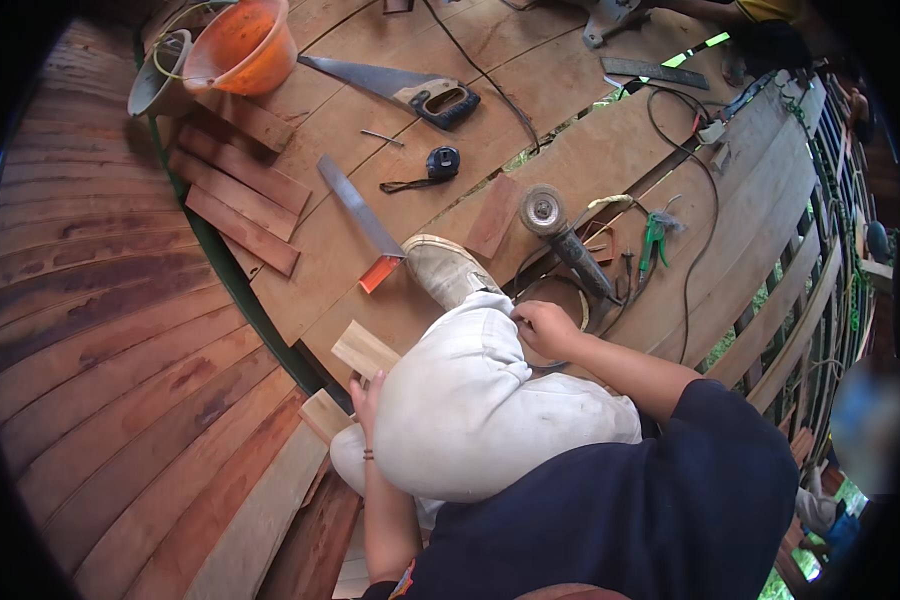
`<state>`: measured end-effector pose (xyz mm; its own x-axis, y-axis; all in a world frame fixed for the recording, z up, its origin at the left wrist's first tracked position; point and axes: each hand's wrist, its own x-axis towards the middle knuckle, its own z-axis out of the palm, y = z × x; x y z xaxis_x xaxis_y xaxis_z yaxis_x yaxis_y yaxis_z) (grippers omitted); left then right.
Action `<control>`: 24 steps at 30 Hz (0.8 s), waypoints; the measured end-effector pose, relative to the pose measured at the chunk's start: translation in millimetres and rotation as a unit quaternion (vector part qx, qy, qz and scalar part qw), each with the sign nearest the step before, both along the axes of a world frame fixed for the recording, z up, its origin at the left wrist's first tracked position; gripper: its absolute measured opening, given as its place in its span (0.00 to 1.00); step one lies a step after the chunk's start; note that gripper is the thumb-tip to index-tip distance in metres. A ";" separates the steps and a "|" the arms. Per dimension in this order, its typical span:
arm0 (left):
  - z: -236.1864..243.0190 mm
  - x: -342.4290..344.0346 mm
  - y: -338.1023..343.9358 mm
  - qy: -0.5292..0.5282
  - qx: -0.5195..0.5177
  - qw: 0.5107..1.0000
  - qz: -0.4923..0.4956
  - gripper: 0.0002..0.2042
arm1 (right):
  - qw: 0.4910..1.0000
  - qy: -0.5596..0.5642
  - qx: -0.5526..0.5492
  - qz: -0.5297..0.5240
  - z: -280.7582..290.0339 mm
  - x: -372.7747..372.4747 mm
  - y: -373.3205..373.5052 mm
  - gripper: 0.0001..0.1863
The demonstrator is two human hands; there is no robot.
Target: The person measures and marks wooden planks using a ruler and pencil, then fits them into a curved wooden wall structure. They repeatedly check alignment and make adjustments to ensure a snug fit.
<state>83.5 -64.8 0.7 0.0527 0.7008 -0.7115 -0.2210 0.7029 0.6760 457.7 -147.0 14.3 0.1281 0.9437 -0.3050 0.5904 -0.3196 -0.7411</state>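
My left hand [364,402] is low beside my bent knee, partly hidden by the pale trouser leg. Its fingers close on the near end of a light-coloured wooden block [364,348]. A second pale wooden block [324,414] lies just left of that wrist. My right hand [544,330] rests against my shin with its fingers curled in; whatever they may hold is hidden. Ahead of my shoe lies a try square [358,205] with an orange-red stock. An angle grinder [570,240] with a round wheel lies beyond the right hand.
Reddish planks curve up on the left. On the plank floor lie a handsaw [395,88], a tape measure [442,163], several wood offcuts [240,215] and a green-handled tool [654,240]. An orange bucket [240,50] stands far left. Cables [715,200] and gaps cross the right side.
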 end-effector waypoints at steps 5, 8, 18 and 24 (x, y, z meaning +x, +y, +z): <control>-20.6 -10.4 2.5 -0.091 -0.005 0.995 0.035 0.26 | 0.937 -0.292 0.036 0.190 -13.2 0.0 89.0 0.14; -5.9 -16.8 -5.7 -0.109 -0.017 0.987 0.113 0.27 | 0.858 -0.443 0.003 0.260 -48.7 11.1 141.2 0.14; 87.0 17.7 -7.5 -0.143 0.018 0.957 0.252 0.22 | 0.843 -0.437 0.100 0.297 -45.1 30.3 185.5 0.25; 65.2 10.0 2.1 -0.206 0.036 0.957 0.203 0.26 | 0.977 -0.091 0.195 0.008 53.2 8.5 197.1 0.31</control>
